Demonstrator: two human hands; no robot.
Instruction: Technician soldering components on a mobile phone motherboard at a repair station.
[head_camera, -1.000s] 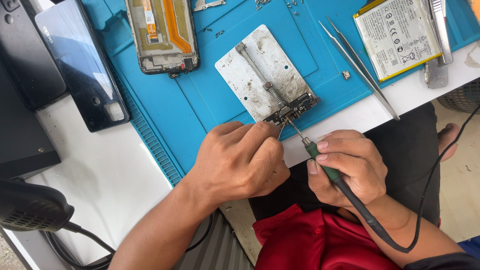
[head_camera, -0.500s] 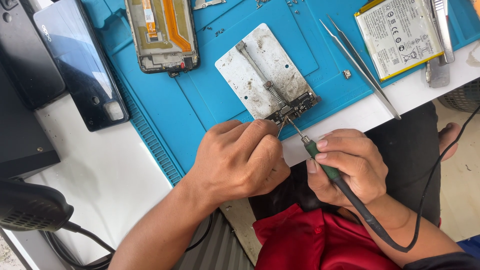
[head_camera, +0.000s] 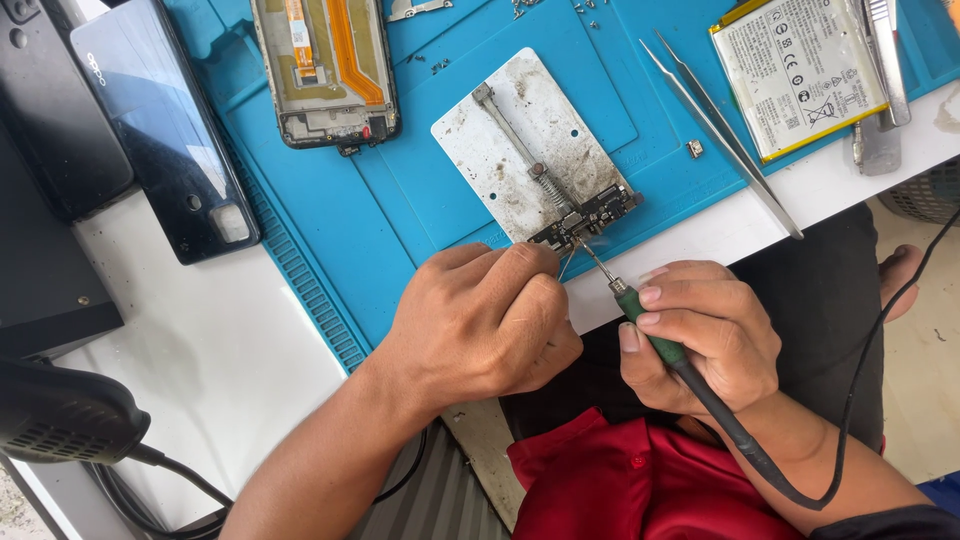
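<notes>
The right hand is closed around a soldering iron with a green grip, held like a pen; its thin metal tip slants up and to the left and meets the small dark circuit board. That board sits clamped at the near end of a worn white metal holder plate, which lies on a blue work mat. The iron's black cable runs from under the hand toward the near right.

The left hand is curled tight just left of the iron, fingertips pinched together at the near edge of the board. A thin wire seems to run from the pinch up to the board, though it is too small to tell for sure.

Farther out, to the right on the mat, lie tweezers and, beyond them, a flat phone battery. At the far left of the mat is an opened phone frame with an orange ribbon strip, and left of that a dark phone back cover on the white table.
</notes>
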